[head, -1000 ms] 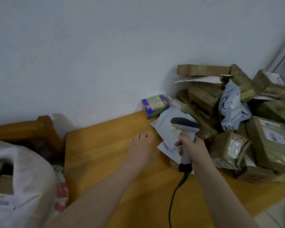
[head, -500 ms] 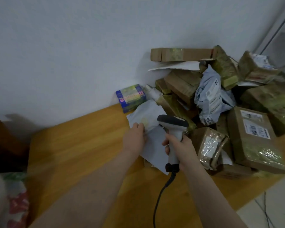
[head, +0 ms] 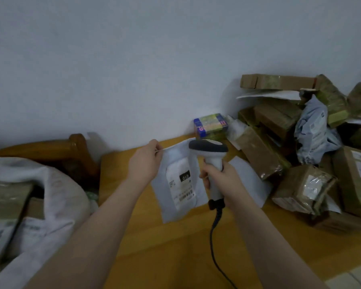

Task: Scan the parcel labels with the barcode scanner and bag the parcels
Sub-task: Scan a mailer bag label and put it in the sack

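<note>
Fingers (head: 157, 150) of our left hand (head: 144, 166) pinch the top corner of the white envelope (head: 171, 207), held up over the counter (head: 165, 257) with its label (head: 181, 182) facing us: white, with a black block and a barcode near the lower end. Our right hand (head: 224, 182) wraps its fingers round the handle of the grey scanner (head: 209, 151), whose head overlaps the envelope's upper right. At left, the open white sack (head: 56, 184) holds taped brown parcels (head: 6, 205). More brown boxes (head: 275, 119) lie heaped at right against the wall (head: 133, 59).
</note>
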